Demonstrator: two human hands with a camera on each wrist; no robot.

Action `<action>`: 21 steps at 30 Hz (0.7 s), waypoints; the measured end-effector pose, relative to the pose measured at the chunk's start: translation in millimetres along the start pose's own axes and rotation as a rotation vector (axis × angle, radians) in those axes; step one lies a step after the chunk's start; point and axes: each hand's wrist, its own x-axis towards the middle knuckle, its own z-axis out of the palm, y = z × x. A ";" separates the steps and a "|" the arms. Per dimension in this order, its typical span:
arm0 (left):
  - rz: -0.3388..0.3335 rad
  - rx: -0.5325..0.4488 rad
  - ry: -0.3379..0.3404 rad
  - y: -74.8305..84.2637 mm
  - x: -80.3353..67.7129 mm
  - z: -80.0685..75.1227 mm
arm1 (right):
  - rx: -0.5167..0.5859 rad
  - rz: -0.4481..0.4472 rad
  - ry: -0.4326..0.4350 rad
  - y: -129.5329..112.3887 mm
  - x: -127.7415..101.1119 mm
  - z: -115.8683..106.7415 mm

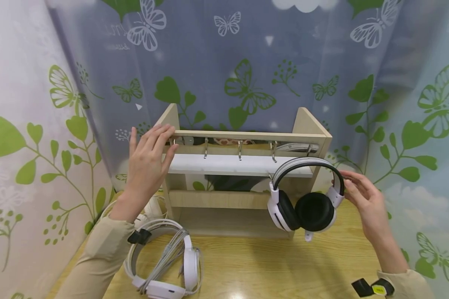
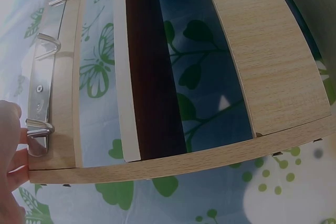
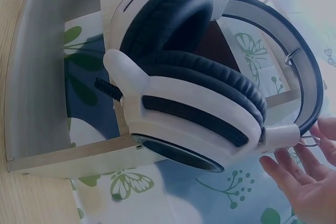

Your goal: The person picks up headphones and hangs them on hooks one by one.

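Observation:
White headphones with black ear pads are at the right front of a light wooden rack, their headband up by the row of metal hooks. Beside the headband, my right hand has its fingers loosely extended, fingertips close to or touching its outer side. In the right wrist view the ear cups fill the middle, and a hook shows by the fingers. My left hand rests on the rack's upper left corner, fingers fairly straight and thumb in front.
A second pair of white headphones, grey cable bundled across it, lies on the wooden table at front left. Another white object with a cable is partly hidden behind my left arm. Butterfly-patterned curtains surround the table.

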 end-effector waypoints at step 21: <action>-0.006 -0.004 -0.004 0.6 -0.1 0.1 | 0.039 -0.094 -0.004 -14.8 6.5 -5.7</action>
